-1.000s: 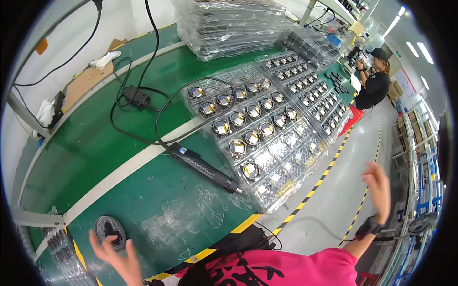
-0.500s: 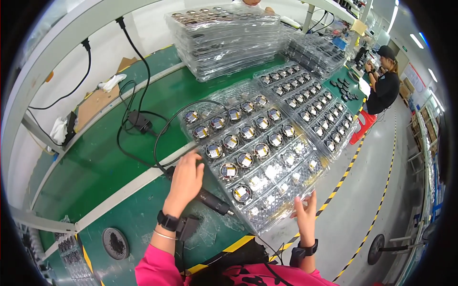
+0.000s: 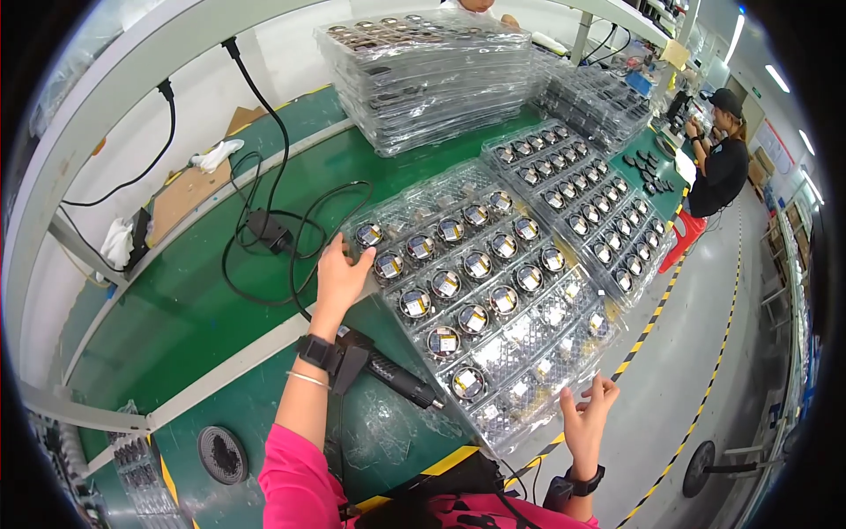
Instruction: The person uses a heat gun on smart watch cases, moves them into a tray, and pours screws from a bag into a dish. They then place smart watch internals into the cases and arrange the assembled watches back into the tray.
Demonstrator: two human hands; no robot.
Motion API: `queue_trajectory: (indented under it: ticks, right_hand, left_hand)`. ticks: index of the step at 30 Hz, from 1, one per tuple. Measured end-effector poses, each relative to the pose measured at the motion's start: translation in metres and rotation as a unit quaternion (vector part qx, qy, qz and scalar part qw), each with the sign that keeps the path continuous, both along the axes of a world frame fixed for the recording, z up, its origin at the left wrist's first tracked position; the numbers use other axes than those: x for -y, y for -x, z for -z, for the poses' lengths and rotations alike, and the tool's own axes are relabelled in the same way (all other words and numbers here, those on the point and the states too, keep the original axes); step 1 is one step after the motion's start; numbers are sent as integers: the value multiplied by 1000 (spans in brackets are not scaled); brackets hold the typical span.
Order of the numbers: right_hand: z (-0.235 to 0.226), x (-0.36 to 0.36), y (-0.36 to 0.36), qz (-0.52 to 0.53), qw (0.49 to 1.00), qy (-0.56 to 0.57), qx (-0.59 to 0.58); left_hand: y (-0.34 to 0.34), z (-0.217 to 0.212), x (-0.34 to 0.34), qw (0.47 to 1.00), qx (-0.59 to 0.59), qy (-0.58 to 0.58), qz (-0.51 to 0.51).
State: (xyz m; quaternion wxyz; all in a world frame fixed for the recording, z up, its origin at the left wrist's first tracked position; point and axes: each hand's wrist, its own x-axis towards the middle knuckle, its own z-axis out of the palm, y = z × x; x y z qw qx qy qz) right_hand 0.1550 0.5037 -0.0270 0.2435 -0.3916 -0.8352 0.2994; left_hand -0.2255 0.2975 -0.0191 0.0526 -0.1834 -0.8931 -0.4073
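A clear plastic tray [image 3: 520, 331] of round black-rimmed electronic units lies slanted before me, its front corner past the bench edge. My left hand [image 3: 342, 280] grips its left edge, thumb over the rim and fingers along the outside. Close to the opposite edge is my right hand [image 3: 589, 423], fingers apart and curved, thumb by the rim; whether it touches is hard to tell. One unit [image 3: 467, 383] sits near the front corner, and glare blurs several beside it. A black electric screwdriver [image 3: 401, 379] lies below my left wrist, its tip toward the tray.
A second filled tray [image 3: 582, 194] adjoins the first. Behind stand stacked trays [image 3: 432, 97]. A black cable [image 3: 304, 264] loops left of the tray around an adapter [image 3: 269, 231]. A round black dish [image 3: 222, 454] sits lower left. At right, a co-worker [image 3: 723, 159] sits.
My left hand has moved up and away along the tray's left edge. The cable that lay across the tray's corner is now off it, to the left. My right hand stays by the edge.
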Motion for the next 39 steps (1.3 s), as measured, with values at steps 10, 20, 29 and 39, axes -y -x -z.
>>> queue_trajectory:
  ticks: [10,20,29,39]
  right_hand:
    - [10,9,24,30,993,-28,-114]
    - [-20,24,55,23,902,163,-398]
    - [-57,2,48,-75,890,247,-375]
    - [-65,44,112,-302,882,265,-245]
  left_hand:
    - [-27,-15,-25,985,-161,56,27]
    - [-30,-32,-25,992,47,-118,18]
    - [-81,-70,44,957,-39,-286,-1]
    - [-175,-7,191,898,-32,-424,-113]
